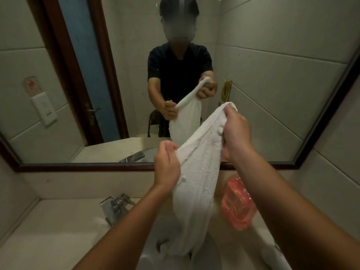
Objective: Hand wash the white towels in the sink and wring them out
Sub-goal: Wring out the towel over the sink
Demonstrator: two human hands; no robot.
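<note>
Head view: white towel hangs over the sink, long axis sloping from the right hand up high, past the left hand, tail down in it. Both sets of fingers curl round the cloth; left is nearer the hanging length.

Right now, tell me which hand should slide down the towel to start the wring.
Left. The left hand pinches the towel lower on its edge, nearest the hanging part over the sink; the right hand grips the top corner and can likely anchor the twist.
</note>
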